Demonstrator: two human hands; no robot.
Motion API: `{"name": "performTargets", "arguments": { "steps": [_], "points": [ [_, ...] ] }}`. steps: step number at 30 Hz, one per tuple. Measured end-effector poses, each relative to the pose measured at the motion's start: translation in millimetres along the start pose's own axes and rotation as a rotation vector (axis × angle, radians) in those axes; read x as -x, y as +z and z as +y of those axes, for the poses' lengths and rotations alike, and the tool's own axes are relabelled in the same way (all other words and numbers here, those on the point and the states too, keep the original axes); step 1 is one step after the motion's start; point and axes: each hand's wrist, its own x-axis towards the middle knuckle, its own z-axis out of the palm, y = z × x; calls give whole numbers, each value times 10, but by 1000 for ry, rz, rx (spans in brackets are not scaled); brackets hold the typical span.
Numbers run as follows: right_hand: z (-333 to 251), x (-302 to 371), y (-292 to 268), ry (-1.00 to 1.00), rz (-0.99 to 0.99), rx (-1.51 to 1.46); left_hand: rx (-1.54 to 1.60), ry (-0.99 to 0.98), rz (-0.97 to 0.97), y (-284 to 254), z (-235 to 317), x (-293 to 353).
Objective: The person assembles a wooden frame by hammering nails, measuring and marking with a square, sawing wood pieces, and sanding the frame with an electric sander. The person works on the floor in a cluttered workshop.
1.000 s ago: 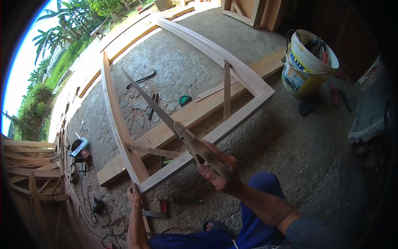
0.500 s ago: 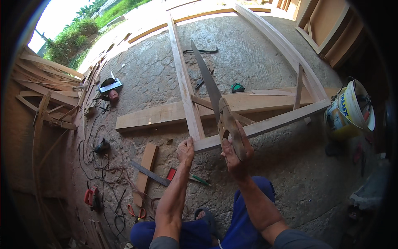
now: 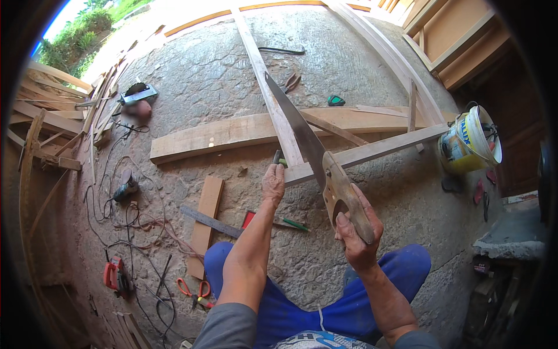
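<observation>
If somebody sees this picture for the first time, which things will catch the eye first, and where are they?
The handsaw in the middle, gripped at its wooden handle by the right hand, blade slanting up over the wooden frame. The left hand rests at the frame's near corner. At right, a yellow and white bucket stands on the concrete floor; power tools and cables lie at left.

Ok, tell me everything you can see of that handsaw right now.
The handsaw has a long, tapering grey metal blade, dull and worn-looking, and a brown wooden handle with a cut-out opening. The right hand has its grip around the handle, fingers wrapped through it. The saw is held up above the corner of the wooden frame, its blade slanting away to the upper left with the tip over the frame's long rail. The left hand rests at that frame corner, apart from the saw. Whether the blade touches the wood cannot be told.
</observation>
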Motion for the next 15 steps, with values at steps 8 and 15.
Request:
{"name": "performTargets", "arguments": {
  "steps": [8, 15],
  "points": [
    [-313, 1051, 10, 17, 40, 370, -31, -143, -87, 26, 186, -44],
    [-122, 1569, 79, 53, 45, 385, -8, -91, -89, 51, 73, -78]
  ]
}}
